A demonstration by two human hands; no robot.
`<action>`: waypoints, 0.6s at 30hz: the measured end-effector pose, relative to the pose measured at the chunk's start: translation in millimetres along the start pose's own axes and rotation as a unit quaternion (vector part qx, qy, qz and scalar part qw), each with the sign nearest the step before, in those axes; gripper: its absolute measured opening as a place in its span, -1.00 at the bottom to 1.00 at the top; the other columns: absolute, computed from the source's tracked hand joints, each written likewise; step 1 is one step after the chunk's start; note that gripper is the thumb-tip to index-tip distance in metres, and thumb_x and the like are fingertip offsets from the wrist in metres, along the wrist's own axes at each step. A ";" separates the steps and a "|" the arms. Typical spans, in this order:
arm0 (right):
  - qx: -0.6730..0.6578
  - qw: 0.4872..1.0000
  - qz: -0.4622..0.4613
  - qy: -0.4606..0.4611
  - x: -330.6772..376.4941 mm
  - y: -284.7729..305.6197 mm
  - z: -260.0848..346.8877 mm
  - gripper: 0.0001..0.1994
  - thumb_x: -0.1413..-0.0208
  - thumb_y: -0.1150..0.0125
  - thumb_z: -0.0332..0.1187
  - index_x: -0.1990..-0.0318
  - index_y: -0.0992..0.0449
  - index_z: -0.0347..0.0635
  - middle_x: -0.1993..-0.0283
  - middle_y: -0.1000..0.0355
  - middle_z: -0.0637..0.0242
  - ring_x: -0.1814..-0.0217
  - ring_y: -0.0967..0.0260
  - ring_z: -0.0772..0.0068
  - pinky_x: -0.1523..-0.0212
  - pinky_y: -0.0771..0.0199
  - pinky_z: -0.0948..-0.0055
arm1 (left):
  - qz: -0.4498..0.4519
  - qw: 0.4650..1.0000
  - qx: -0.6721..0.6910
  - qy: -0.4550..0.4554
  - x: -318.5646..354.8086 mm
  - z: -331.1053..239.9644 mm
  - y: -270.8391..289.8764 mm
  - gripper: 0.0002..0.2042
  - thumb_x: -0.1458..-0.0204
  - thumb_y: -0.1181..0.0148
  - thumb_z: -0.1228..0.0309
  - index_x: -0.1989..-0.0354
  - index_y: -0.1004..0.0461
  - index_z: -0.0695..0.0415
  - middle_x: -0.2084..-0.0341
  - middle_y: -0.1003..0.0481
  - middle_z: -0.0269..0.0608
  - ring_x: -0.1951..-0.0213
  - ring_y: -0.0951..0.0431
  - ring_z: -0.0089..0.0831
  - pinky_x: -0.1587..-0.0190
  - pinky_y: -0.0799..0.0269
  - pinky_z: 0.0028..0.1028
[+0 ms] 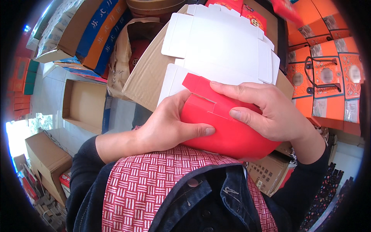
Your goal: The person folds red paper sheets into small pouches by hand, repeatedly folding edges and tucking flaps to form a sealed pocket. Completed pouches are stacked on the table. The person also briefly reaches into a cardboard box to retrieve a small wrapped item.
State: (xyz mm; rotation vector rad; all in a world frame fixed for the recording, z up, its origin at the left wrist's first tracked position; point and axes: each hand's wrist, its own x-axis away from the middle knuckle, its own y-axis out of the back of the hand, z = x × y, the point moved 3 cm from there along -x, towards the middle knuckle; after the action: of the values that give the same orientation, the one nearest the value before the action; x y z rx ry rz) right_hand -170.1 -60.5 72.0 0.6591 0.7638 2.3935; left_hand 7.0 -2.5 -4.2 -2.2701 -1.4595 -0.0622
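A red cardboard box [235,135], partly folded, is held between both hands close to my body. My left hand [166,125] grips its left side, with the thumb lying along the front. On the right, my right hand [266,108] has a finger on the upper edge beside a raised flap [197,85] and the thumb on the red face. Just beyond lies a stack of flat box blanks [228,50], white side up, on a brown cardboard sheet [147,77]. My right fingers' far side and the box's underside are hidden.
Red printed packets [255,21] lie at the far edge of the blanks. Orange gift boxes [324,77] with dark handles are stacked at right. At left are a crumpled paper bag [119,65], an open cardboard tray [85,102] and a brown carton [48,162].
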 end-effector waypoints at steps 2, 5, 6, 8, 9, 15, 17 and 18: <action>0.018 0.999 -0.026 0.003 -0.3 -0.3 0.5 -0.57 -0.11 -0.08 -0.38 -0.18 -0.38 -0.14 0.24 -0.47 -0.02 0.23 -0.44 0.07 0.14 -0.42 0.30 | 0.024 0.998 0.011 0.050 -1.2 1.2 -1.7 -0.60 0.07 -0.35 0.52 0.03 -0.41 0.29 0.18 -0.55 -0.03 0.15 -0.57 -0.42 0.04 -0.52 -0.41; 0.034 0.998 -0.050 0.031 -2.9 -2.9 0.5 -0.56 -0.10 -0.09 -0.38 -0.18 -0.38 -0.13 0.27 -0.46 0.01 0.26 -0.43 0.08 0.17 -0.42 0.29 | 0.025 0.997 0.051 0.056 -3.1 0.2 -3.9 -0.72 0.02 -0.30 0.52 0.11 -0.49 0.29 0.24 -0.58 -0.05 0.21 -0.59 -0.42 0.08 -0.54 -0.42; 0.040 0.997 -0.047 0.037 -2.9 -3.7 0.3 -0.56 -0.10 -0.09 -0.38 -0.18 -0.37 -0.13 0.28 -0.46 0.02 0.27 -0.42 0.08 0.18 -0.42 0.28 | 0.017 0.997 0.054 0.061 -3.4 0.3 -3.9 -0.72 0.02 -0.30 0.52 0.11 -0.50 0.29 0.23 -0.58 -0.05 0.21 -0.59 -0.42 0.08 -0.54 -0.43; 0.049 0.997 -0.041 0.039 -2.0 -4.9 -0.1 -0.57 -0.10 -0.10 -0.39 -0.18 -0.38 -0.12 0.30 -0.45 0.04 0.28 -0.42 0.10 0.19 -0.42 0.29 | 0.008 0.996 0.051 0.069 -3.1 0.7 -4.0 -0.72 0.02 -0.30 0.51 0.12 -0.50 0.29 0.23 -0.57 -0.05 0.21 -0.59 -0.43 0.10 -0.55 -0.45; 0.055 0.997 -0.034 0.034 -1.5 -5.7 -0.5 -0.57 -0.10 -0.11 -0.39 -0.17 -0.39 -0.11 0.30 -0.45 0.05 0.29 -0.42 0.10 0.20 -0.42 0.29 | 0.004 0.996 0.056 0.063 -2.8 0.3 -3.7 -0.73 0.02 -0.30 0.51 0.12 -0.50 0.29 0.23 -0.57 -0.05 0.21 -0.59 -0.43 0.10 -0.55 -0.45; -0.011 0.997 -0.037 0.073 -2.1 -10.8 -0.1 -0.62 -0.10 -0.12 -0.41 -0.12 -0.45 -0.06 0.33 -0.45 0.11 0.31 -0.42 0.17 0.24 -0.43 0.34 | -0.020 0.998 0.045 0.025 -0.6 0.7 -1.1 -0.75 0.00 -0.28 0.49 0.15 -0.50 0.29 0.25 -0.58 -0.05 0.23 -0.60 -0.44 0.14 -0.56 -0.46; 0.010 0.995 -0.050 0.082 -4.6 -10.4 -2.2 -0.63 -0.10 -0.13 -0.43 -0.10 -0.47 -0.06 0.34 -0.46 0.12 0.32 -0.42 0.18 0.25 -0.43 0.35 | -0.018 0.999 0.030 -0.019 -0.5 -0.1 -1.0 -0.73 -0.03 -0.25 0.47 0.11 -0.47 0.34 0.28 -0.57 -0.03 0.27 -0.60 -0.46 0.20 -0.58 -0.49; 0.017 0.995 -0.053 0.084 -5.4 -9.7 -3.5 -0.64 -0.10 -0.13 -0.43 -0.09 -0.48 -0.05 0.34 -0.47 0.12 0.32 -0.42 0.18 0.26 -0.43 0.35 | -0.029 0.999 0.034 -0.026 -0.5 0.7 -0.2 -0.73 -0.04 -0.24 0.47 0.11 -0.47 0.34 0.29 -0.57 -0.05 0.27 -0.59 -0.47 0.21 -0.58 -0.50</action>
State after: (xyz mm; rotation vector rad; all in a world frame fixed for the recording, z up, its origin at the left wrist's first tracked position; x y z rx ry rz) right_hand -164.9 -58.4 61.9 0.4216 0.8895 2.3633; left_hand 6.4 -2.6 -5.0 -2.1899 -1.5308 0.0274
